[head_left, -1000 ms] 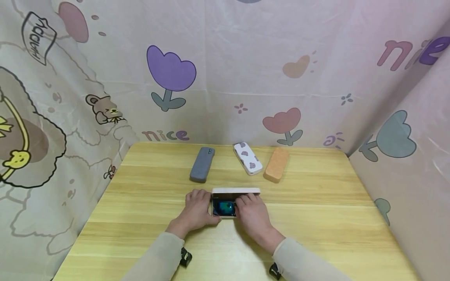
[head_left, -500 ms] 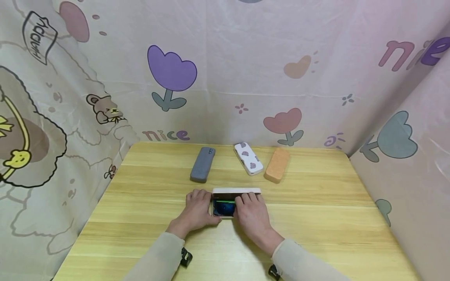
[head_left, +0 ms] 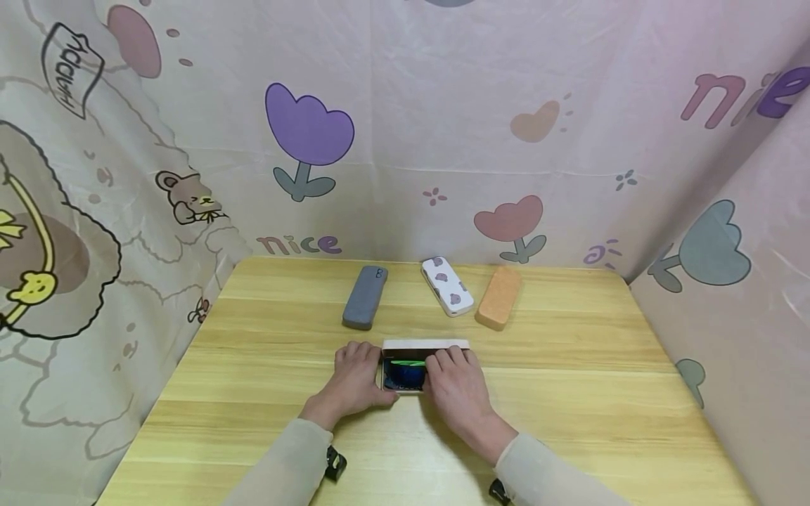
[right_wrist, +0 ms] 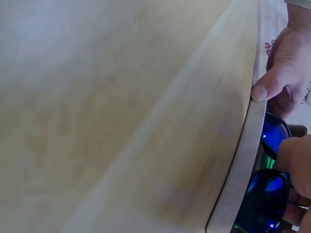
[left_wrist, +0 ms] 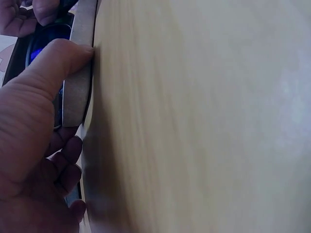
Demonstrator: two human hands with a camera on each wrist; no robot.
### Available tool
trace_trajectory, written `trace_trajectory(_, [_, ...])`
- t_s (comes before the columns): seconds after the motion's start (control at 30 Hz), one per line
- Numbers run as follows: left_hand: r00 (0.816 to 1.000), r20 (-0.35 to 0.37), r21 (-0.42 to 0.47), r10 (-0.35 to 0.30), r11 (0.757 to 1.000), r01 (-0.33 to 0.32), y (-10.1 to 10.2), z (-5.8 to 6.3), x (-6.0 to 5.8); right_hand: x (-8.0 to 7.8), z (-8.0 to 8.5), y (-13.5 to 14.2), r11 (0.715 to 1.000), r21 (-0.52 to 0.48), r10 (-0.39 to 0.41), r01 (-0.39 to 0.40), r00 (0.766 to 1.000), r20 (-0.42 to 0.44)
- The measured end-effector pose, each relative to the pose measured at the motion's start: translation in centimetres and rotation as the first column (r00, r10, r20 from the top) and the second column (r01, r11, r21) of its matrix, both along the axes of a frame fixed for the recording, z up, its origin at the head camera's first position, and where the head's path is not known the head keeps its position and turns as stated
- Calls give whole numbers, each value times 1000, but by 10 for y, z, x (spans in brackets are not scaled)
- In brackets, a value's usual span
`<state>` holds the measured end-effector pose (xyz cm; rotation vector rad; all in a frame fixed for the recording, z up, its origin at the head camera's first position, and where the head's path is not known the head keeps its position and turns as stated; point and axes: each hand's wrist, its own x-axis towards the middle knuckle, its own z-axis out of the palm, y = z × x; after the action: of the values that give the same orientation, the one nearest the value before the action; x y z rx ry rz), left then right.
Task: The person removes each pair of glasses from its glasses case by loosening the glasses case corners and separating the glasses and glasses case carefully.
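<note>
In the head view an opened glasses case (head_left: 394, 344) stands at the table's middle, its pale lid raised at the back. Sunglasses (head_left: 403, 378) with dark, shiny blue lenses sit inside it. My left hand (head_left: 356, 376) grips the case's left end, the thumb over the front wall (left_wrist: 77, 99) in the left wrist view. My right hand (head_left: 458, 385) reaches into the right half and pinches the sunglasses near the bridge between the lenses, as the right wrist view shows; it hides the right lens from the head view. A green strip shows behind the left lens.
Behind the opened case lie a grey case (head_left: 365, 297), a white case with a brown print (head_left: 446, 285) and an orange case (head_left: 498, 298). A printed curtain (head_left: 411, 140) hangs along the back and sides of the wooden table (head_left: 253, 330).
The lenses have gone from bright blue-green to dark, and the green strip has come into view behind them. My right hand has shifted slightly; my left hand stays on the case.
</note>
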<state>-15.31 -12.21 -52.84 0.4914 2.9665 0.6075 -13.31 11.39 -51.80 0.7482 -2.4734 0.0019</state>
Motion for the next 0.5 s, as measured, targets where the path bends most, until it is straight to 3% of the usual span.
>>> trace_trajectory(0.23, [1000, 14, 14, 1, 1000, -1, 0, 2, 0, 0, 7, 19, 996, -61, 71, -71, 997, -7])
trace_trajectory(0.5, [999, 32, -5, -2, 1000, 2, 0, 3, 0, -3, 21, 63, 984, -132, 128, -123, 991, 33])
